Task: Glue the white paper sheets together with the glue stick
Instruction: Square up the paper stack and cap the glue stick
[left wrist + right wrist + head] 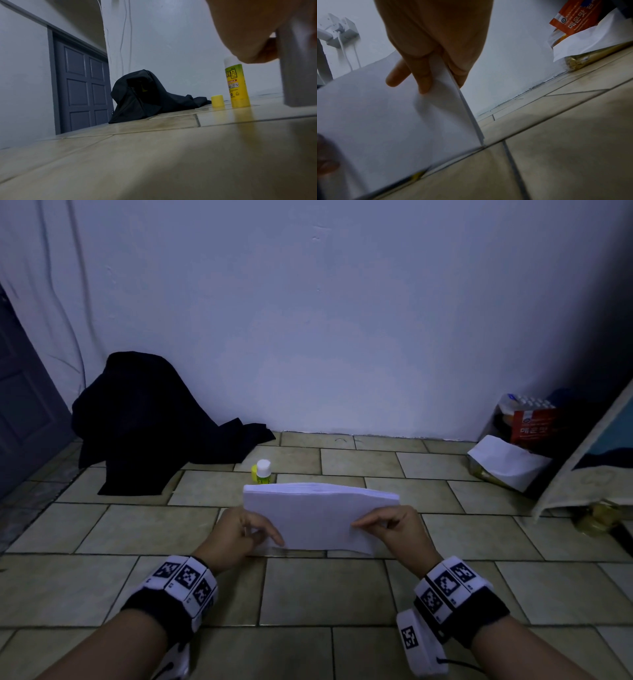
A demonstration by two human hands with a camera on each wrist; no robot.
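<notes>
Both hands stand the stack of white paper sheets on edge on the tiled floor: left hand pinches its left end, right hand its right; uncapped glue stick upright at 12 o'clock just behind, its yellow cap alongside

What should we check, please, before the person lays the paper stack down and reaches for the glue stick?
1. Both hands hold the paper stack: left hand and right hand grip its sides: ok.
2. Stack's lower edge rests on the tiled floor: ok.
3. Glue stick upright, behind the stack: ok.
4. Yellow cap off, standing beside the stick: ok.
5. Sheet edges aligned: cannot tell.
6. Glue already on any sheet: cannot tell.
</notes>
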